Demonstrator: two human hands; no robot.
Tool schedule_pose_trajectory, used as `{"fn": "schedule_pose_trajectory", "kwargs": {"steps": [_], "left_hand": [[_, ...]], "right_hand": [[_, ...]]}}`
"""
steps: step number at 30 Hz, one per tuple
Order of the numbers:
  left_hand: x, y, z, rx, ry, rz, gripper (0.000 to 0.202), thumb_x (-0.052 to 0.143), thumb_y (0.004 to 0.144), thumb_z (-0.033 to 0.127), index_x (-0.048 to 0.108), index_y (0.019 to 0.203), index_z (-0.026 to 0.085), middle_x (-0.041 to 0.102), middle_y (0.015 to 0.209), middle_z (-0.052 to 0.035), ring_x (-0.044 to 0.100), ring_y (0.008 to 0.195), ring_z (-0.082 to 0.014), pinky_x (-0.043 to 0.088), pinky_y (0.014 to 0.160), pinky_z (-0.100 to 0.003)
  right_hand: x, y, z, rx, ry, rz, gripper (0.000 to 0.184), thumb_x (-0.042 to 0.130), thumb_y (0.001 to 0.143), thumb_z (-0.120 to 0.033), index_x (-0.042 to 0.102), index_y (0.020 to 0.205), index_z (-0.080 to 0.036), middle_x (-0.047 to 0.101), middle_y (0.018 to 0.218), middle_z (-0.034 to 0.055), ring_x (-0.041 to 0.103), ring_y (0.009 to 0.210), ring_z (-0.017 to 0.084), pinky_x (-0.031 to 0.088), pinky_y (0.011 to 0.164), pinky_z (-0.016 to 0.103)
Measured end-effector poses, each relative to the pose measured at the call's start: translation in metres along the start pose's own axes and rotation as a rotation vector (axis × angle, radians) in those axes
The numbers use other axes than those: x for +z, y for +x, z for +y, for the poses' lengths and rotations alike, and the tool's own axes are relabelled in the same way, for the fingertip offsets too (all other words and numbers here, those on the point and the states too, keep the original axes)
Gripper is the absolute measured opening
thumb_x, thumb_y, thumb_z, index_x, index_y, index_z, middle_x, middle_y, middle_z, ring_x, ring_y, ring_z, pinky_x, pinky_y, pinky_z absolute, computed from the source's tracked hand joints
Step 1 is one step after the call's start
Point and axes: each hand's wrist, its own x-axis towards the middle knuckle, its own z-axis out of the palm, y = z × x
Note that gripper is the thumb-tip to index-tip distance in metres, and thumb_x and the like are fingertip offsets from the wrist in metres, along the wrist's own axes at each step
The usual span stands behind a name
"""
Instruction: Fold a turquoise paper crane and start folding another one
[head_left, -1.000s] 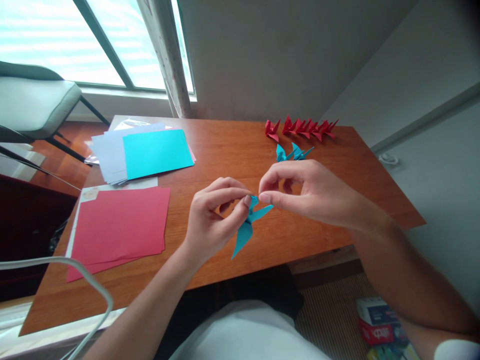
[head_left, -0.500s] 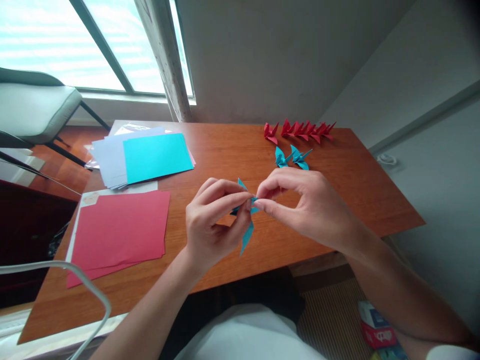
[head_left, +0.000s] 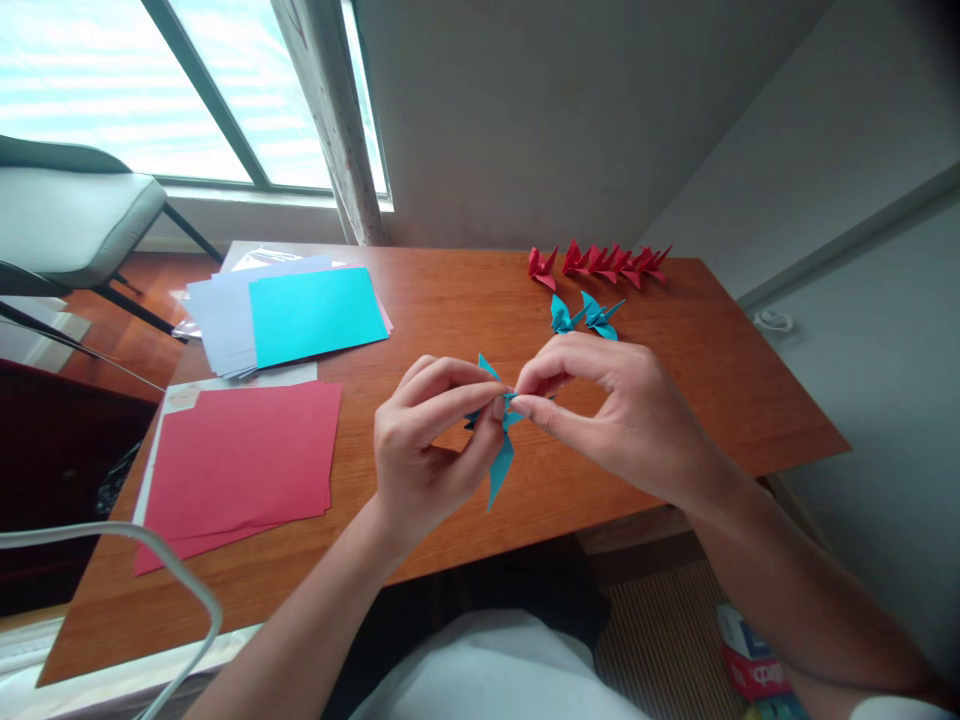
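A blue paper crane [head_left: 501,470] is held between my two hands above the front middle of the table, its wings spread toward and away from me. My left hand [head_left: 435,440] pinches its body from the left, thumb below and fingers above. From the right, my right hand [head_left: 607,400] pinches a small part of the crane between thumb and forefinger. The fingertips nearly meet and hide the pinched folds. Beyond my right hand stand two finished blue cranes [head_left: 598,314], with a row of several red cranes [head_left: 600,260] behind them.
On the wooden table [head_left: 450,300], blue sheets [head_left: 319,318] lie over white paper at the back left. Red sheets [head_left: 244,460] lie nearer on the left. A white curved tube [head_left: 172,565] crosses the lower left corner. A chair [head_left: 75,220] stands by the window.
The held crane has turned slightly, and its near wing has shifted a little to the right. Both hands keep their pinch on it.
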Motion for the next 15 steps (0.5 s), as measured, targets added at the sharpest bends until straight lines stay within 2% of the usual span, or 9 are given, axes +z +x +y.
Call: {"fn": "schedule_pose_trajectory", "kwargs": {"steps": [15], "left_hand": [[0.0026,-0.0017,0.0023,-0.101,-0.056,0.013,0.010,0.069,0.089,0.015,0.077,0.088,0.021,0.070,0.084,-0.0049,0.062,0.075,-0.0149,0.050,0.067,-0.030]], "right_hand": [[0.0011,0.0018,0.0001,-0.082,-0.047,0.029,0.012,0.070,0.088,-0.015,0.063,0.081,-0.022,0.069,0.079,-0.0007,0.063,0.077,0.016,0.048,0.075,0.031]]}}
